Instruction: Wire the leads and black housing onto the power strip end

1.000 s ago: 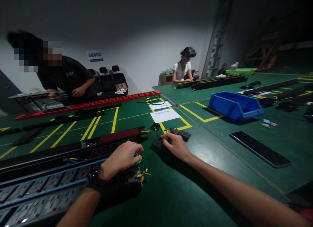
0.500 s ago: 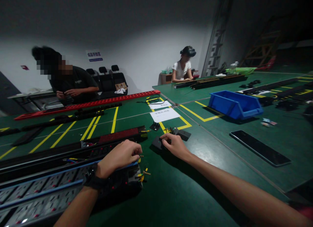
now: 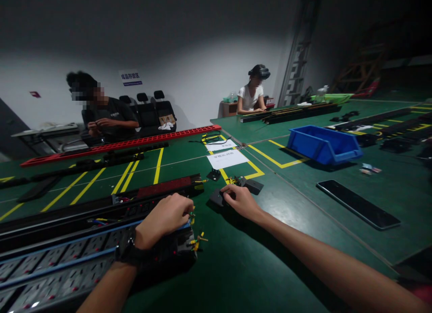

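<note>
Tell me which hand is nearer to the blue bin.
Right. The right hand, at the black piece, is left of and in front of the blue bin; the left hand is farther left, by the socket strips.

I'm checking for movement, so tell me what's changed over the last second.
The co-worker in black moved rightward in the picture and brought their hands together. The left hand shifted slightly left, its fingers curling more. No grip was visibly taken or released. Unchanged: the right hand at the black block, the blue bin and the phone.
</note>
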`<control>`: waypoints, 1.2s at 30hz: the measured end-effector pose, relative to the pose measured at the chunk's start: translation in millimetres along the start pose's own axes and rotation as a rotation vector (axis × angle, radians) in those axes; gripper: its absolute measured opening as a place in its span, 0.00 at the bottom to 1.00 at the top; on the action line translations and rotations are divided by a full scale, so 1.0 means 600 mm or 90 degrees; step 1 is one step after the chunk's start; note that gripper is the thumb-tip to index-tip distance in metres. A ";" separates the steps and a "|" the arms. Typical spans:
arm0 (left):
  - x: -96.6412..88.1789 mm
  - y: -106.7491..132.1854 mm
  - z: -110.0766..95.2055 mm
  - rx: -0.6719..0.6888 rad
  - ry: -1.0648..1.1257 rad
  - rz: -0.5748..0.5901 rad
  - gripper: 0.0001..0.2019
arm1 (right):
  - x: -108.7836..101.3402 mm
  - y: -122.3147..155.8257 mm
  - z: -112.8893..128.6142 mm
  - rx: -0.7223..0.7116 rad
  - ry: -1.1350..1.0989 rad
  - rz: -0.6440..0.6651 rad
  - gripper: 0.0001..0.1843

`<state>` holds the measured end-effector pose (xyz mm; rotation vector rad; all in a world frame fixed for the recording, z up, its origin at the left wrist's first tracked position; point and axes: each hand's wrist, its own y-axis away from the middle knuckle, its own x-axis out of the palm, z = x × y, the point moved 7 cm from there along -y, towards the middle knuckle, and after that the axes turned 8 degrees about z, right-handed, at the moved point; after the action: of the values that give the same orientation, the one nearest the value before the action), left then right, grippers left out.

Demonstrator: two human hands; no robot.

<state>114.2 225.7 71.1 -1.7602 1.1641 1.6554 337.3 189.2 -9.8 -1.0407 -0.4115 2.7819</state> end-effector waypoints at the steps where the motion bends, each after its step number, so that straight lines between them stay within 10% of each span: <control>1: -0.002 0.001 0.002 -0.003 0.000 0.005 0.10 | 0.000 0.000 0.000 0.000 0.002 0.001 0.13; 16: -0.067 0.022 -0.006 0.054 0.150 -0.088 0.12 | 0.012 -0.001 0.004 0.037 0.139 0.046 0.22; 26: -0.026 -0.011 -0.035 0.098 0.123 -0.133 0.11 | -0.060 -0.002 -0.010 0.029 0.315 -0.032 0.12; 36: 0.047 -0.036 -0.062 0.082 -0.081 -0.017 0.11 | -0.069 -0.004 -0.013 0.049 0.380 -0.001 0.18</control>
<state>150.9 199.9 45.7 -1.5616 1.1576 1.6132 373.6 183.4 10.8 -1.7511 -0.2183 2.2964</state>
